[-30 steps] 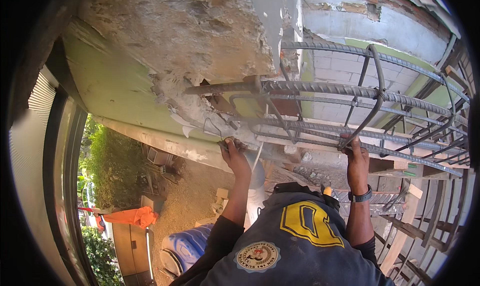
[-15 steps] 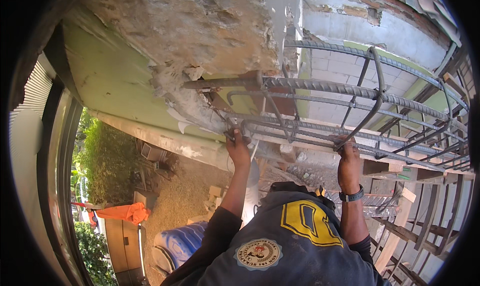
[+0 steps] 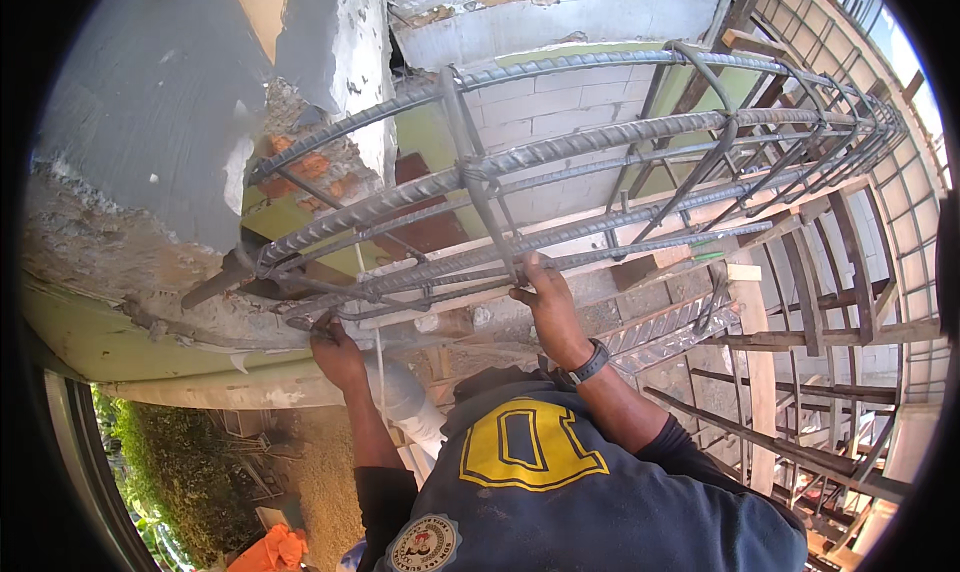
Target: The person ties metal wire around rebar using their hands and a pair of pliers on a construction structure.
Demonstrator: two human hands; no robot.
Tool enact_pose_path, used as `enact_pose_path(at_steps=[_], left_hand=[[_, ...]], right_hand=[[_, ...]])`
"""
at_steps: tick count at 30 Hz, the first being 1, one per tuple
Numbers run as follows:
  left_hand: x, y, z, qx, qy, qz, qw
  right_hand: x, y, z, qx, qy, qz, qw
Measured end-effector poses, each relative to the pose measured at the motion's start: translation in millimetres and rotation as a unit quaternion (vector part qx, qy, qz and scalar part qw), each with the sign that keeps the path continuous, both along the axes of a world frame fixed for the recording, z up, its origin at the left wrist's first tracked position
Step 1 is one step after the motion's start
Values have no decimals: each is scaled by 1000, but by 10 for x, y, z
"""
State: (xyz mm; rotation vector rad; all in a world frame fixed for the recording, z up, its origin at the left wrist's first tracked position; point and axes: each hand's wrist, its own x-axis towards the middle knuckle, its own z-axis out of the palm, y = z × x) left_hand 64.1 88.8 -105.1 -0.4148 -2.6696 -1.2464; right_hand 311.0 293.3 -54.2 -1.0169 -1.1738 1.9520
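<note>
A long cage of ribbed steel rebar point(image 3: 570, 150), tied with bent stirrups point(image 3: 492, 217), runs from the broken wall at the left toward the far right. My left hand point(image 3: 338, 357) is closed around the end of a lower bar beside the wall, its fingertips partly hidden by the steel. Further right, my right hand point(image 3: 555, 317) pinches the lower corner of a stirrup where it meets the lower bars. A watch is on my right wrist. Whether either hand also holds a tie wire is too small to tell.
Chipped concrete wall point(image 3: 110, 212) stands close at the left. A wooden board point(image 3: 690, 207) runs under the cage. Timber supports point(image 3: 800, 292) and a mesh of bars point(image 3: 915, 272) stand at the right. Below are a pale pipe point(image 3: 410, 407), gravelly ground point(image 3: 330, 472) and an orange cloth point(image 3: 272, 552).
The view has swung to the right and shows more of the cage and timber. Both hands remain on the cage, with the right hand still at a stirrup corner.
</note>
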Motion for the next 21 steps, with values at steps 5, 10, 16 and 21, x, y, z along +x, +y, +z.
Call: enact_pose_path(at_steps=[5,10,16,21], left_hand=[[-17,-357,39,-63,117,72,989],[-140,-218,-44,37,134,74,987],[37,-223,-166,176,102,105,973],[288,77,-122,178,-34,36,983]], right_hand=[[279,-20,42,111,-15,-153,982],[366,61,7,3,89,-195,977],[266,-44,0,-7,124,-192,974],[104,-105,186,9,91,-160,983]])
